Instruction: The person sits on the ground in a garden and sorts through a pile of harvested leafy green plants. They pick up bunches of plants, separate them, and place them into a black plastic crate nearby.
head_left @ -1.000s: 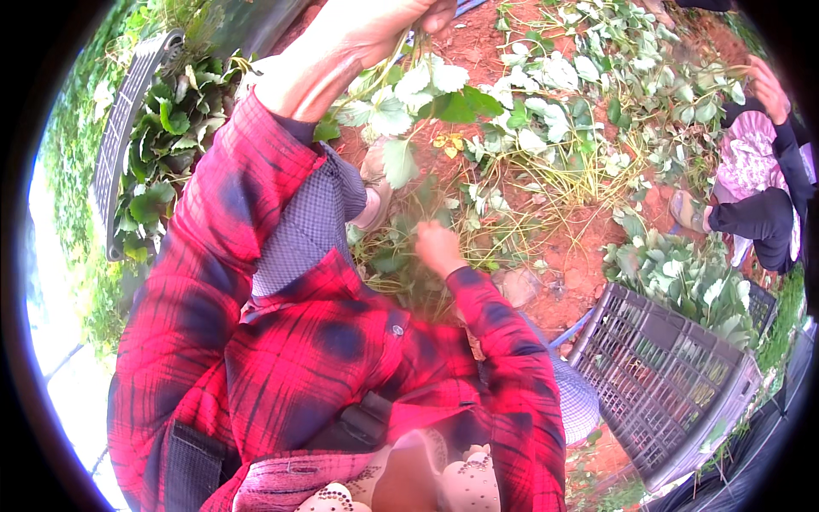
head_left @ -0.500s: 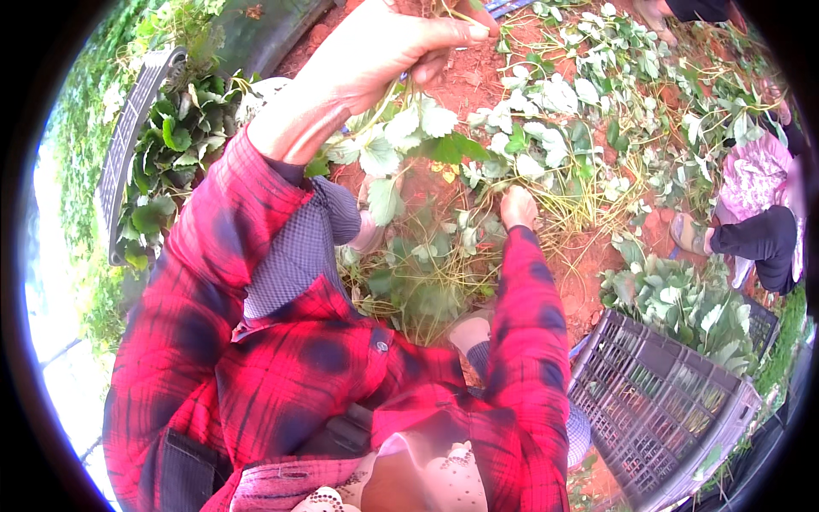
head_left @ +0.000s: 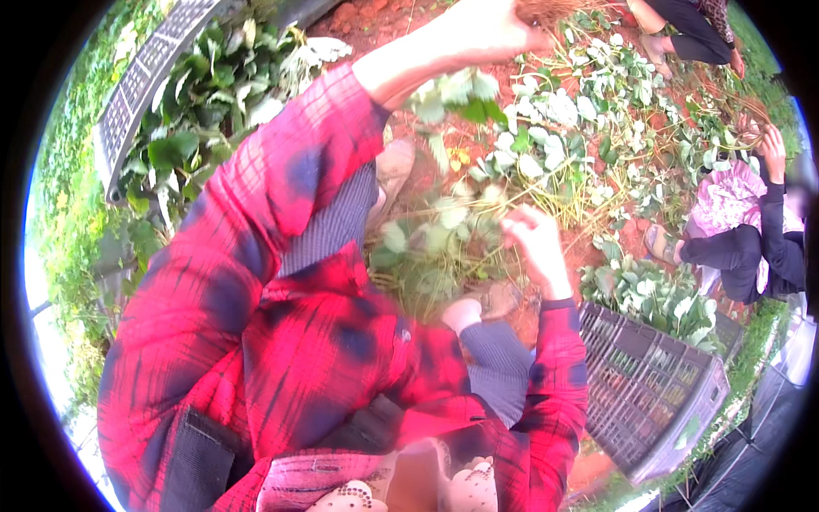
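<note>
At the top of the view, my left hand [head_left: 499, 32] is closed round a bunch of strawberry plants. Their brown roots [head_left: 559, 8] stick out past the fingers, and green leaves [head_left: 461, 96] dangle below the wrist. My right hand [head_left: 539, 247] is raised over the loose strawberry plants on the soil, slightly blurred, its fingers loosely bent and apart with nothing visible in them. Between my feet lies a heap of leaves and stems [head_left: 439, 256]. A wide spread of pulled strawberry plants [head_left: 554, 149] with yellowish stems covers the red soil ahead.
A dark plastic crate [head_left: 149, 81] full of leafy plants stands at left. Another crate [head_left: 648, 375] sits at lower right beside piled plants [head_left: 657, 294]. At right a person in dark clothes [head_left: 734, 247] holds up roots; another person's legs [head_left: 682, 38] show at upper right.
My left hand has moved right along the top edge with the bunch, turning its roots into view. My right hand has lifted off the plants and drawn back toward me.
</note>
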`<state>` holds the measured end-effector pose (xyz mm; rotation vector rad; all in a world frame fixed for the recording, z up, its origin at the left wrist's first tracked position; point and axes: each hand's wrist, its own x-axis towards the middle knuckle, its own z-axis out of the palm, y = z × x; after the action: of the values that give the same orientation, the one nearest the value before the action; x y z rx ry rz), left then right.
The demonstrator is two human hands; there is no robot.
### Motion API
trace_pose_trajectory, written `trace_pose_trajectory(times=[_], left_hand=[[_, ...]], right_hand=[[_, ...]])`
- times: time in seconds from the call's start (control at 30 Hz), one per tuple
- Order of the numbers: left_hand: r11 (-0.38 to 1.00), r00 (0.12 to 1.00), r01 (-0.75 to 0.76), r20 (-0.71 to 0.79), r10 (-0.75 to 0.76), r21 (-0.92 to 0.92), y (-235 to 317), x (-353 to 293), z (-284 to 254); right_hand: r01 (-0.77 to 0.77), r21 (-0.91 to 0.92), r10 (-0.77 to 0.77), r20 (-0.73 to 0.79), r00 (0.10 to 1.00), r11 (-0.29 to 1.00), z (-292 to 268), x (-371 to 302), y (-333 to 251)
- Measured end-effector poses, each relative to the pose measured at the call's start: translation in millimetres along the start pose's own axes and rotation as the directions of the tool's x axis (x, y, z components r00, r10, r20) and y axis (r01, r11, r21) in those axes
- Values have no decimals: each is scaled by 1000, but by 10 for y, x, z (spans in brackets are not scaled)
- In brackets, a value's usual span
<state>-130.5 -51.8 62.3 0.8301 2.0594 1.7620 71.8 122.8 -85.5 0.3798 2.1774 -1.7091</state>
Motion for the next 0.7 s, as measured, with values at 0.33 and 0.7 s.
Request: trace_pose_trajectory(times=[0.33, 0.7], left_hand=[[898, 932, -315, -77, 353, 306, -148, 22, -12], [967, 940, 109, 339, -25, -230, -56, -189, 269]], right_hand=[[-5, -75, -22, -355, 934, 997, -177, -567, -444], [100, 35, -72, -473, 878, 994, -196, -777, -930]])
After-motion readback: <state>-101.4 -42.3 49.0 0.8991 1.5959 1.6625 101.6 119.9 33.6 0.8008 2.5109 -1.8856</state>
